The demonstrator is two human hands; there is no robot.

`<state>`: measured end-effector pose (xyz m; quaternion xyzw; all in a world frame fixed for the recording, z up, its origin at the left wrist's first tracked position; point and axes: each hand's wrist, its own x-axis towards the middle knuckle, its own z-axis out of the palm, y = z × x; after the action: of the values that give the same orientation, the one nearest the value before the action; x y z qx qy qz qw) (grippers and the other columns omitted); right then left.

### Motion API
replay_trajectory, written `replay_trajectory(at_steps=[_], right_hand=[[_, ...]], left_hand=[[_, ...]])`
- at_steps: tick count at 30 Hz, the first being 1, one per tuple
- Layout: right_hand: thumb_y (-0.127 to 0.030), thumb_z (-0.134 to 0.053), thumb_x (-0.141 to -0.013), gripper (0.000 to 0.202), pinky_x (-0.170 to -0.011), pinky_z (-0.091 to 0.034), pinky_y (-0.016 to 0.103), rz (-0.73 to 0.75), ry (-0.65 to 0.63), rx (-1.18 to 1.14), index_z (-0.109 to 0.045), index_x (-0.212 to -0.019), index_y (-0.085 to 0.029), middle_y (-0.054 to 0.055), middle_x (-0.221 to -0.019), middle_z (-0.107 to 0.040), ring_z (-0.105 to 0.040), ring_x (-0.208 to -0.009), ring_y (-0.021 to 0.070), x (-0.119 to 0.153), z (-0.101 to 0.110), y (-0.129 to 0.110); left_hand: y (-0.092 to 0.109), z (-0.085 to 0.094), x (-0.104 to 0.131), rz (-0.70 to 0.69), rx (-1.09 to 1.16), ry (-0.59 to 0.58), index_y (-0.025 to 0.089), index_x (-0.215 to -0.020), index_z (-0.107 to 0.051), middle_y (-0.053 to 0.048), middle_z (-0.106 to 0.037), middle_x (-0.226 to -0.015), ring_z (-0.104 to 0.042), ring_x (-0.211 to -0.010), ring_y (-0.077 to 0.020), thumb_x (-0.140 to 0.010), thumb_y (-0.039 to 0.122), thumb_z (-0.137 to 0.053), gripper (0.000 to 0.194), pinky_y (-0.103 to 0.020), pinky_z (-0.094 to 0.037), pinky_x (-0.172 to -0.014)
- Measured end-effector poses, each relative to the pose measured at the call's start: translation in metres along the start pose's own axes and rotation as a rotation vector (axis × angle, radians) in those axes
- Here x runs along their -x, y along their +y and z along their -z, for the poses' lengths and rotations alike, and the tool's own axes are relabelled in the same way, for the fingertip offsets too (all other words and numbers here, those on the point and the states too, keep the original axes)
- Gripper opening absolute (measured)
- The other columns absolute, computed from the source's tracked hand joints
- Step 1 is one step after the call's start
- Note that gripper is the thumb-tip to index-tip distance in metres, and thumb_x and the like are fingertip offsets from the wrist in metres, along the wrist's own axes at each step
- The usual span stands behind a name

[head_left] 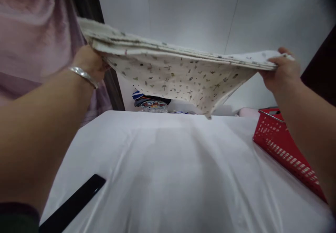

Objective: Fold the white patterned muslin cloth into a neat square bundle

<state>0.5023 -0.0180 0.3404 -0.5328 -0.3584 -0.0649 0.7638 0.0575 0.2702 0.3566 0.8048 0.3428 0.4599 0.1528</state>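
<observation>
With my left hand (90, 62) and right hand (282, 69) I hold 1 printed cloth (181, 73) by its ends above the white sheet (162, 166) bearing 1 red basket (286, 146).

Both hands (90, 63) (283, 68) are raised, wide apart, gripping.

Left hand (90, 61) partly behind cloth (181, 75)

Soft greyish light — mild blur — faint shadows
</observation>
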Motion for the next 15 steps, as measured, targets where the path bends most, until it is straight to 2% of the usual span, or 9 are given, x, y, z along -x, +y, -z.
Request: replay_trajectory(at_steps=[2, 3, 4, 5, 8, 9, 11, 13, 15], right_hand=[[-0.024, -0.038, -0.079, 0.053, -0.067, -0.043, 0.025, -0.017, -0.012, 0.330, -0.032, -0.131, -0.030, 0.006, -0.129, -0.050, -0.057, -0.100, 0.0194, 0.035, 0.025, 0.015], [-0.027, -0.039, -0.080, 0.054, -0.067, -0.046, 0.026, -0.053, -0.021, 0.471, -0.029, -0.133, -0.032, 0.006, -0.128, -0.051, -0.057, -0.101, 0.0217, 0.061, 0.037, 0.026], [-0.030, -0.042, -0.080, 0.057, -0.067, -0.049, 0.028, -0.096, -0.061, 0.547, -0.027, -0.135, -0.032, 0.007, -0.127, -0.052, -0.057, -0.102, 0.0234, 0.091, 0.049, 0.040], [-0.030, -0.044, -0.079, 0.059, -0.068, -0.050, 0.030, -0.186, -0.107, 0.558, -0.027, -0.135, -0.031, 0.008, -0.125, -0.054, -0.058, -0.101, 0.0247, 0.125, 0.060, 0.054], [-0.027, -0.048, -0.073, 0.064, -0.066, -0.052, 0.032, -0.567, -0.211, 0.410, -0.031, -0.135, -0.020, 0.012, -0.111, -0.061, -0.062, -0.090, 0.0246, 0.239, 0.091, 0.096], [-0.026, -0.050, -0.070, 0.067, -0.063, -0.052, 0.032, -0.700, -0.229, 0.384, -0.033, -0.134, -0.018, 0.011, -0.105, -0.063, -0.064, -0.084, 0.0238, 0.275, 0.100, 0.106], [-0.022, -0.052, -0.066, 0.071, -0.060, -0.052, 0.031, -0.940, -0.245, 0.322, -0.033, -0.133, -0.016, 0.008, -0.092, -0.066, -0.064, -0.073, 0.0206, 0.332, 0.113, 0.117], [-0.023, -0.053, -0.066, 0.074, -0.055, -0.051, 0.030, -1.060, -0.249, 0.249, -0.028, -0.136, -0.020, 0.003, -0.078, -0.065, -0.062, -0.061, 0.0179, 0.363, 0.121, 0.117], [-0.026, -0.055, -0.069, 0.079, -0.053, -0.051, 0.030, -1.128, -0.279, 0.208, -0.019, -0.139, -0.025, 0.000, -0.071, -0.064, -0.060, -0.054, 0.0164, 0.369, 0.125, 0.111]], left_hand=[[-0.010, -0.011, 0.040, 0.068, 0.103, 0.023, -0.012, -0.109, -0.042, -0.006, -0.047, -0.128, -0.048, -0.110, -0.0103, -0.085, 0.017, -0.015, 0.046, -0.016, -0.042, -0.076], [-0.019, -0.016, 0.064, 0.116, 0.104, -0.003, -0.009, -0.096, -0.051, -0.002, -0.055, -0.121, -0.051, -0.106, -0.0071, -0.084, 0.017, -0.021, 0.042, -0.015, -0.043, -0.076], [-0.032, -0.019, 0.091, 0.154, 0.069, -0.054, 0.001, -0.081, -0.058, 0.002, -0.063, -0.109, -0.052, -0.103, -0.0054, -0.082, 0.018, -0.026, 0.036, -0.015, -0.044, -0.077], [-0.046, -0.022, 0.120, 0.178, 0.045, -0.111, -0.001, -0.086, -0.058, 0.003, -0.063, -0.110, -0.053, -0.102, -0.0055, -0.082, 0.020, -0.032, 0.034, -0.016, -0.044, -0.080], [-0.103, -0.029, 0.211, 0.237, 0.067, -0.330, 0.009, -0.103, -0.061, 0.001, -0.059, -0.119, -0.052, -0.108, -0.0151, -0.076, 0.038, -0.052, 0.041, -0.027, -0.039, -0.093], [-0.122, -0.030, 0.240, 0.269, 0.065, -0.417, 0.013, -0.102, -0.064, -0.001, -0.055, -0.123, -0.052, -0.110, -0.0191, -0.070, 0.047, -0.056, 0.047, -0.030, -0.037, -0.096], [-0.157, -0.031, 0.289, 0.331, 0.034, -0.577, 0.017, -0.088, -0.070, -0.005, -0.052, -0.127, -0.051, -0.112, -0.0260, -0.055, 0.059, -0.063, 0.053, -0.032, -0.035, -0.099], [-0.178, -0.028, 0.321, 0.365, 0.018, -0.641, 0.022, -0.085, -0.072, -0.005, -0.051, -0.129, -0.048, -0.116, -0.0272, -0.059, 0.061, -0.057, 0.049, -0.033, -0.033, -0.102], [-0.185, -0.025, 0.334, 0.383, 0.014, -0.610, 0.024, -0.086, -0.072, -0.005, -0.049, -0.130, -0.045, -0.118, -0.0278, -0.062, 0.060, -0.053, 0.047, -0.035, -0.030, -0.103]])
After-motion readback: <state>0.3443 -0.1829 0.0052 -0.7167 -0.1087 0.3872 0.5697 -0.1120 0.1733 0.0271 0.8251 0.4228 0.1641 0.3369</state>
